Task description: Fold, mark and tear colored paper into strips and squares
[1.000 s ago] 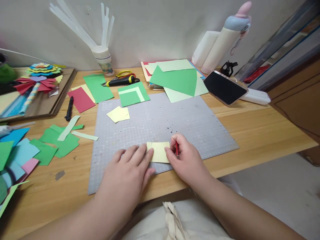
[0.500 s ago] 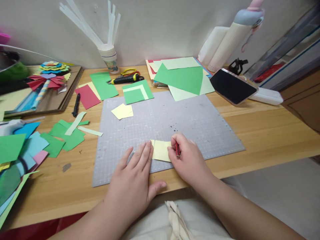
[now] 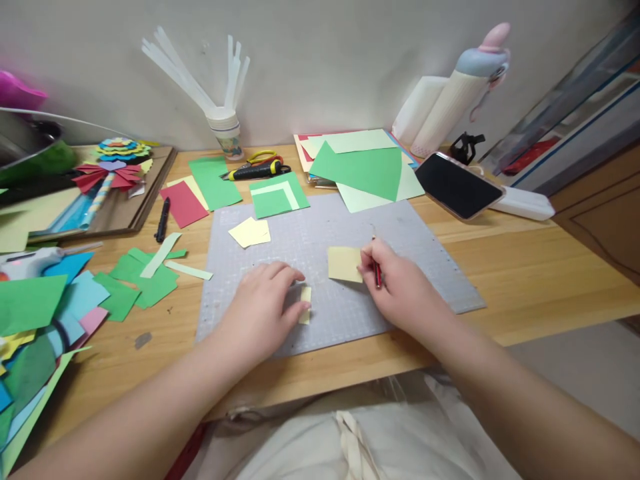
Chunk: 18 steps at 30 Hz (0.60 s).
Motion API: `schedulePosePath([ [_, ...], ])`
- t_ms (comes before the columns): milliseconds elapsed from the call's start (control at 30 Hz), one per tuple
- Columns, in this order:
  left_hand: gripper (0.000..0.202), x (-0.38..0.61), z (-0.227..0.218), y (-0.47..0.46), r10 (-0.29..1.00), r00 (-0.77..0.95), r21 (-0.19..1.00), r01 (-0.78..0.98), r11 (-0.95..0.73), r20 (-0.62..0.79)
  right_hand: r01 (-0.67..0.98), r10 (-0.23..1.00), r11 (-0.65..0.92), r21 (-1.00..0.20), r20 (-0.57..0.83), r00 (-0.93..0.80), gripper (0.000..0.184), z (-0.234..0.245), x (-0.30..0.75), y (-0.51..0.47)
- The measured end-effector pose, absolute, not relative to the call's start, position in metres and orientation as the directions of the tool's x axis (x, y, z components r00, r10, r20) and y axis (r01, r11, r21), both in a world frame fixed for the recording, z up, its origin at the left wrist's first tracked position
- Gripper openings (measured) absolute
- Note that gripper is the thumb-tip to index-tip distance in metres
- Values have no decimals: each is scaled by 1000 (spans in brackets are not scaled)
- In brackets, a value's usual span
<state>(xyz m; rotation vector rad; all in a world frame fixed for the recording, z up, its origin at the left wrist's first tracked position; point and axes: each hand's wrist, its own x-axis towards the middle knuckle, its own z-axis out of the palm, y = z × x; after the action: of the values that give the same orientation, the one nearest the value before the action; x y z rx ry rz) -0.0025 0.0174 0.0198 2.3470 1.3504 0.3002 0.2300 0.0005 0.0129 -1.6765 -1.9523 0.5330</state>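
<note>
My left hand [image 3: 264,308] rests on the grey cutting mat [image 3: 415,267], its fingers closed on a narrow pale yellow paper strip [image 3: 305,304]. My right hand [image 3: 400,283] pinches the right edge of a larger pale yellow paper piece [image 3: 344,264] and also grips a thin red tool [image 3: 377,274], of which only a short part shows. The two yellow pieces lie apart on the mat. Another pale yellow scrap [image 3: 250,233] sits at the mat's far left corner.
Green, red and light-green sheets [image 3: 361,169] lie beyond the mat, with a yellow-black knife and scissors [image 3: 257,167]. A phone [image 3: 459,184] and a bottle [image 3: 457,93] stand right. Paper scraps [image 3: 145,280], a black pen [image 3: 161,220] and paper flowers [image 3: 113,163] crowd the left.
The yellow paper, whole before, is now in two pieces. My right hand has drawn the larger piece up and right; my left hand has closed on the narrow strip.
</note>
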Motion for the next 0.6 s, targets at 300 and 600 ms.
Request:
schedulePosePath([
  [300,3,7,6,17,872,489,567,726,-390,-26,535,891,433,-725,258,-373,13,18,173,101],
  [600,12,-51,39,11,969,246,635,753,-172,-29,702,909,413,-580,219,-354,8,8,114,141],
])
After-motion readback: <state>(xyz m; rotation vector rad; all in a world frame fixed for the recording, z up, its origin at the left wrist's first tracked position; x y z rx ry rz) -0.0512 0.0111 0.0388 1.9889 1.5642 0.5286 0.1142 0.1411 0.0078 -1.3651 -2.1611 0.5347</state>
